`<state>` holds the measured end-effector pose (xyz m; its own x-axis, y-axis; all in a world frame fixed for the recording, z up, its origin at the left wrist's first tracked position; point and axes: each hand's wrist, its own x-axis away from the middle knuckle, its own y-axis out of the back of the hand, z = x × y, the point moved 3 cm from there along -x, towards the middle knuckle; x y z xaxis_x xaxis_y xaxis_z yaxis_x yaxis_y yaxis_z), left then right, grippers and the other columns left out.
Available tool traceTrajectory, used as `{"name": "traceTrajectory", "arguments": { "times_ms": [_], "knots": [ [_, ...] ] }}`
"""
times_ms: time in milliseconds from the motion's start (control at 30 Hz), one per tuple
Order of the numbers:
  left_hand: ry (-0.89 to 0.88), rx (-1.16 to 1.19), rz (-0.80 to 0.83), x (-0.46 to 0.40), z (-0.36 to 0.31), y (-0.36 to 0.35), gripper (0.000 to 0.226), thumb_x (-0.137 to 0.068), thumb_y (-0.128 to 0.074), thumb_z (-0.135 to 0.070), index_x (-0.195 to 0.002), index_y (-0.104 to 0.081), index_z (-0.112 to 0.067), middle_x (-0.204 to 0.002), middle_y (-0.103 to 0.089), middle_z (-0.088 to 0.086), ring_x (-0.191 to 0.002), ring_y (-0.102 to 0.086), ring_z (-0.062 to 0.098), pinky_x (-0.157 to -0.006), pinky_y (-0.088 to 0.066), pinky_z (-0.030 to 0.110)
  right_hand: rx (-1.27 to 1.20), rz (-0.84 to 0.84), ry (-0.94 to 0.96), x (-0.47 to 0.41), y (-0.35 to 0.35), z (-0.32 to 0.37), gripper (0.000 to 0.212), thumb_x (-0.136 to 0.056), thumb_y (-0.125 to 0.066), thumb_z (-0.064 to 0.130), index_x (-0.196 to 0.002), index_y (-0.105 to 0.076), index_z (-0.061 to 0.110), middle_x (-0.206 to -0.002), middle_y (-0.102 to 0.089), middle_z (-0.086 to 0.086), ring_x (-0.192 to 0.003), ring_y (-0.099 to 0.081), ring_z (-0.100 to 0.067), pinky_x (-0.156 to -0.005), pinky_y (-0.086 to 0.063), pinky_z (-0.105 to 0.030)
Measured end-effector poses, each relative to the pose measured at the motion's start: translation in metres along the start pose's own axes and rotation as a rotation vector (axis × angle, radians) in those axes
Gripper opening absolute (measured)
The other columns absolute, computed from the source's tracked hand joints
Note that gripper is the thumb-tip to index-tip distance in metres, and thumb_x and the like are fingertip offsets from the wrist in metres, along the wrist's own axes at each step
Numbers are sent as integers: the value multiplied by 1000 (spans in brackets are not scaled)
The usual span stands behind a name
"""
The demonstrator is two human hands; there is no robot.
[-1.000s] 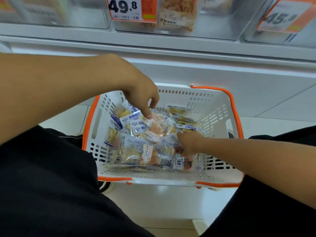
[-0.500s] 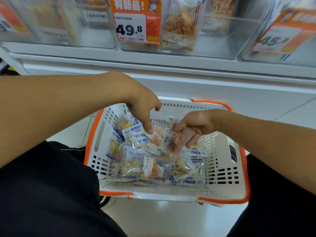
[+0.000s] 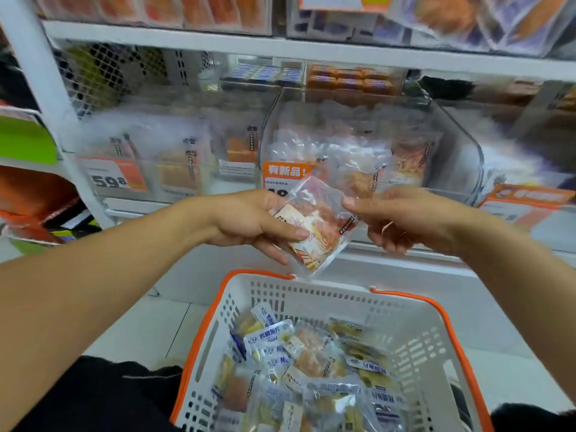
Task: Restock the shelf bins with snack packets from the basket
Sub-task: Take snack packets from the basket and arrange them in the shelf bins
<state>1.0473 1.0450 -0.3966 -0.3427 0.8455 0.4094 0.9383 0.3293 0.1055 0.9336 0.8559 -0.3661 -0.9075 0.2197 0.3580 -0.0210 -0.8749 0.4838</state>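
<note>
A white basket with orange rim and handles is shown nearest, at 6 o'clock in the view; a heap of snack packets, clear wrappers with blue-and-white labels and yellow or orange contents, is held in it. Above the basket's far rim, a single clear packet of orange snack is held tilted: it is gripped by the left hand, thumb on top and fingers beneath, while its upper right edge is pinched by the right hand. Farther off, at 12 o'clock, a clear shelf bin containing similar orange packets is seen, flanked at 10 o'clock by another bin with a price tag, blurred.
</note>
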Motion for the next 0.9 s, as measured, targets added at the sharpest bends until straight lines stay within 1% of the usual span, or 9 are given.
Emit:
{"name": "traceTrajectory", "arguments": {
  "times_ms": [67, 133, 200, 267, 433, 567, 700, 800, 900],
  "knots": [
    [-21, 45, -11, 8, -2, 7, 32, -76, -68, -10, -108, -65, -4, -101, -75, 11, -88, -73, 20, -70, -61, 28, 56, -137, 113, 1, 5, 11, 40, -73, -78, 48, -70, -60, 12, -56, -52, -5, -49, -47, -17, -43, -38, -25],
    [-41, 56, -8, 14, -5, 9, 36, -75, -69, -8, -110, -64, -2, -101, -74, 13, -87, -73, 19, -75, -61, 30, 70, -232, 211, 1, 6, 22, 45, -67, -84, 44, -81, -58, 11, -65, -61, -5, -57, -57, -18, -46, -45, -26],
    [-66, 33, -22, 18, -7, 11, 46, -76, -70, -6, -120, -60, 5, -107, -73, 17, -94, -72, 24, -80, -61, 31, 51, -180, 294, 3, -1, 33, 45, -66, -81, 41, -95, -64, 11, -83, -72, -7, -72, -67, -19, -53, -52, -26],
    [-114, 17, -54, 21, -10, 13, 46, -79, -69, 2, -124, -59, 4, -110, -72, 20, -99, -70, 29, -81, -60, 32, 35, -48, 355, 7, -13, 43, 33, -71, -75, 35, -93, -69, 13, -87, -75, -9, -77, -71, -23, -55, -56, -26],
    [-254, 10, -197, 34, -17, 26, 46, -74, -72, 15, -108, -69, -16, -103, -75, 14, -98, -71, 25, -78, -61, 31, -198, -27, 393, -1, -29, 48, 23, -78, -68, 17, -95, -71, 2, -84, -74, -18, -64, -69, -20, -50, -58, -25],
    [-281, 52, -384, 39, -15, 35, 47, -75, -77, 3, -120, -66, -10, -102, -76, 6, -92, -73, 17, -60, -56, 20, -361, -24, 301, -12, -29, 40, 27, -74, -70, 18, -95, -69, 2, -91, -75, -19, -71, -70, -21, -52, -58, -24],
    [-301, 55, -460, 37, -14, 33, 40, -79, -77, -2, -115, -66, -15, -98, -77, 1, -86, -74, 16, -55, -55, 19, -153, 3, 321, -12, -16, 47, 33, -75, -70, 22, -105, -71, 9, -93, -76, -13, -79, -73, -22, -62, -61, -27],
    [-357, 111, -511, 24, -25, 20, 26, -85, -73, -7, -109, -68, -12, -93, -77, 6, -78, -75, 16, -55, -57, 20, 31, -180, 436, -5, 33, 61, 20, -78, -70, 19, -96, -75, 11, -86, -77, -11, -79, -73, -22, -73, -63, -34],
    [-422, 112, -563, 4, -39, 6, 18, -88, -70, -9, -106, -69, -11, -89, -76, 10, -73, -73, 17, -55, -57, 24, 333, -414, 542, 9, 98, 70, 6, -87, -72, 11, -87, -76, 16, -79, -76, -2, -69, -68, -8, -67, -58, -25]
  ]
}}
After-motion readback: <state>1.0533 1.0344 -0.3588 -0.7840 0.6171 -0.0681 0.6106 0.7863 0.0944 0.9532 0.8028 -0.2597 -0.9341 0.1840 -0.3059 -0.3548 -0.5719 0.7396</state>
